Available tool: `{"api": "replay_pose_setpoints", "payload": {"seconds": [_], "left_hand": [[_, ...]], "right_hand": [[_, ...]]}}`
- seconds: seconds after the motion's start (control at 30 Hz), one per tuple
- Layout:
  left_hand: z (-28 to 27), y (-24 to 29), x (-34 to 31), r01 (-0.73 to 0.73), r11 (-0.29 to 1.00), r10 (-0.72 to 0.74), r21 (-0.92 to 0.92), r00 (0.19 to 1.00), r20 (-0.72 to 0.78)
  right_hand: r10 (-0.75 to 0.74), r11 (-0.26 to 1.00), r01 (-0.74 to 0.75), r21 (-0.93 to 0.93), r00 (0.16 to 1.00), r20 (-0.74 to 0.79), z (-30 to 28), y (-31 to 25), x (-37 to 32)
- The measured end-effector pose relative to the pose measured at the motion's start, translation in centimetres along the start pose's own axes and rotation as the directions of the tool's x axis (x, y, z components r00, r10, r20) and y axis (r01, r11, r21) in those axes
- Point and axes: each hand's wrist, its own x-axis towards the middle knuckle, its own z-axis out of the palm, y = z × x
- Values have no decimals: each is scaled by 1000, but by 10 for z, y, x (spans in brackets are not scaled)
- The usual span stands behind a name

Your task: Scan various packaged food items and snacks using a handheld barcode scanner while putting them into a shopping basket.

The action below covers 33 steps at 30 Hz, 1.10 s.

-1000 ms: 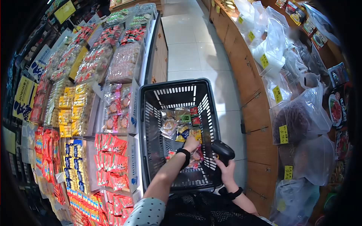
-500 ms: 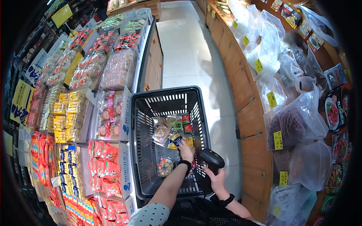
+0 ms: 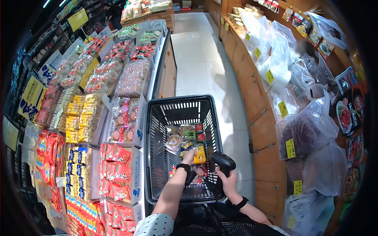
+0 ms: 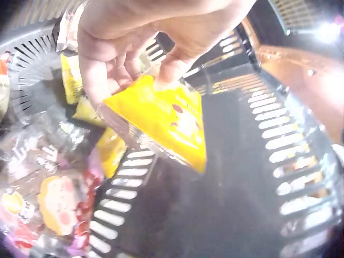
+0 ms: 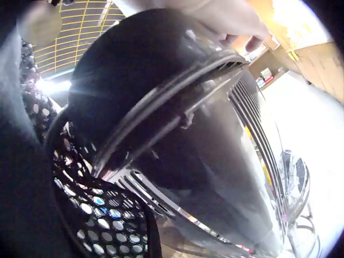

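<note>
Inside the black shopping basket [image 3: 150,118], my left hand [image 3: 188,158] pinches a yellow snack packet [image 4: 169,118] between thumb and fingers. The left wrist view shows the packet over the slatted basket wall. Beneath and around it lie clear snack packs [image 3: 173,143], a green-labelled pack [image 3: 189,133], small red packs [image 3: 199,131] and a pink-and-clear pack [image 4: 56,207]. My right hand [image 3: 228,181] grips a black rounded handle-like piece [image 3: 223,160] at the basket's right rim. Some packs are hidden under my left forearm.
On the left, a tiered display holds yellow packets [image 3: 78,114], red packets [image 3: 116,157] and price cards. Along the right, wooden cabinets [image 3: 262,133] carry bins [image 3: 303,135] with plastic bags. A tiled aisle [image 3: 212,74] runs ahead between them.
Half a second ago my left hand reached over the packs with extended fingers; now it has a yellow packet in its grip. My right hand stays on the black piece. The head view has shifted.
</note>
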Motion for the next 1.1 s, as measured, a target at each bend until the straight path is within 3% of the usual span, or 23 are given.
{"api": "replay_pose_setpoints", "payload": {"seconds": [0.03, 0.1, 0.17, 0.2, 0.23, 0.3, 0.33, 0.37, 0.43, 0.5, 0.57, 0.63, 0.7, 0.77, 0.8, 0.87, 0.9, 0.97, 1.1], "left_hand": [[4, 50, -36, 89, 966, -55, -242, 988, 144], [-7, 62, -39, 90, 904, 25, -418, 965, 262], [-5, 91, -67, 67, 881, 80, -468, 954, 288], [-8, 97, -78, 73, 800, 198, -596, 905, 377], [-8, 102, -93, 69, 804, 196, -591, 907, 373], [-4, 112, -126, 116, 545, 412, -830, 825, 386], [-3, 110, -137, 119, 487, 468, -865, 801, 374], [-1, 106, -142, 97, 414, 434, -905, 853, 290], [-2, 93, -142, 137, 257, 516, -957, 818, 255], [-4, 86, -140, 102, 256, 507, -961, 832, 224], [1, 90, -150, 74, 255, 499, -964, 844, 197], [8, 99, -169, -19, 305, 479, -952, 868, 136], [6, 92, -163, -1, 329, 450, -944, 879, 156], [16, 91, -167, 0, 392, 457, -920, 868, 194], [13, 73, -150, 94, 367, 577, -926, 757, 306], [14, 70, -156, 84, 415, 524, -906, 792, 314], [15, 69, -159, 75, 463, 469, -883, 825, 317], [11, 63, -153, 127, 432, 443, -893, 832, 332], [4, 56, -143, 89, 470, 559, -878, 740, 374]], "right_hand": [[-3, 1000, 3, 10, 1000, 2, 0, 0, -1], [20, 999, -21, 34, 1000, 18, -1, 0, -1], [11, 997, -13, 79, 1000, 23, -5, 7, -2], [14, 996, -16, 93, 1000, 25, -6, 7, -2], [16, 994, -19, 107, 1000, 26, -6, 5, -2], [-8, 995, 5, 100, 1000, 26, -4, 2, -3], [-11, 998, 9, 67, 1000, 28, -3, 0, -3], [-15, 999, 14, 34, 999, 29, 0, -3, -3], [-1, 999, -1, 44, 999, 40, 1, -5, -7], [-100, 992, 103, -78, 994, 40, -1, 3, -6], [-69, 996, 72, -46, 996, 56, -4, 3, -9], [-131, 980, 154, -123, 975, 180, -8, 4, -12], [-147, 986, 163, -46, 959, 240, -6, 1, -14], [-173, 985, 173, 28, 940, 293, -5, 0, -12], [-189, 980, 197, 17, 909, 372, -5, 1, -11], [-239, 963, 270, -1, 853, 464, -5, 2, -10], [-239, 963, 271, -2, 854, 462, -6, 1, -11], [-181, 979, 202, 2, 872, 454, -4, -11, -15], [-200, 976, 215, 20, 870, 451, 1, -2, -13]]}}
